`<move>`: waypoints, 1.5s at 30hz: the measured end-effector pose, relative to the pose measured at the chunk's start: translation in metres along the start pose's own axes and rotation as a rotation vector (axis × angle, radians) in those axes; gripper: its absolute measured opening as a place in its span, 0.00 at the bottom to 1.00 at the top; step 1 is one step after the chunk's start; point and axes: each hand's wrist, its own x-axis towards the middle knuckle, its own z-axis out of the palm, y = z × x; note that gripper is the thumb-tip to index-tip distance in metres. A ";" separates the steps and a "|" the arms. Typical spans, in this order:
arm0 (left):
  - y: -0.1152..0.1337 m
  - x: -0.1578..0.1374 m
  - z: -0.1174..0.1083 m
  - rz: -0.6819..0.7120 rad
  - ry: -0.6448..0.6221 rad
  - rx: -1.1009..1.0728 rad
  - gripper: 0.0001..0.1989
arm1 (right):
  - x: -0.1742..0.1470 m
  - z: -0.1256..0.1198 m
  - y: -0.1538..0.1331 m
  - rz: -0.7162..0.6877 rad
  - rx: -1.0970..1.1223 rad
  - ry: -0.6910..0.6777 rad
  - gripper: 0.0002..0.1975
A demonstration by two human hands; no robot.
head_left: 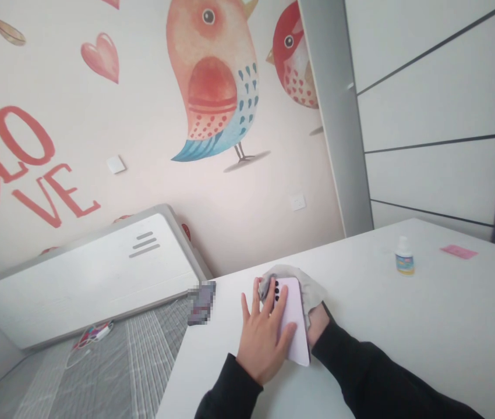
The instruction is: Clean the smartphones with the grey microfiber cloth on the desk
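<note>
The left hand [261,343] is lying open — fingers spread — across the back of a lilac smartphone [299,317] near the white table's [387,320] far-left corner; the right hand [318,325] is hiding partly behind phone and grey cloth [313,288] — I can't tell its grip. A bottle [405,259] is standing toward the far-right corner.

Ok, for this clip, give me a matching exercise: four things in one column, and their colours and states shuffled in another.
Things:
1. phone
2. cloth
3. bottle
4. flat slip

Descriptions:
A. pink, lying by itself
B. mostly white, standing upright
C. lilac, touched by the left hand
D. grey, partly behind the phone

Pairs: 1-C, 2-D, 3-B, 4-A
</note>
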 end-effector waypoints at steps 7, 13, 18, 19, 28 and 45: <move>0.008 -0.010 0.011 0.034 0.051 -0.067 0.34 | -0.002 0.007 -0.001 -0.007 -0.030 0.101 0.17; 0.022 -0.016 0.012 0.116 0.022 -0.188 0.43 | -0.004 -0.014 0.011 -0.134 -0.086 0.227 0.14; 0.019 -0.014 0.013 0.197 0.087 -0.171 0.41 | 0.005 -0.021 0.008 -0.187 -0.097 0.273 0.14; 0.018 -0.013 0.013 0.187 0.111 -0.209 0.38 | 0.007 -0.019 0.005 -0.190 -0.101 0.276 0.16; -0.007 0.012 0.010 -0.160 0.386 -0.683 0.27 | -0.001 0.016 0.009 -0.147 -0.192 0.200 0.17; -0.022 0.018 0.025 -0.191 0.377 -0.905 0.31 | -0.002 0.001 0.027 -0.136 -0.413 0.258 0.30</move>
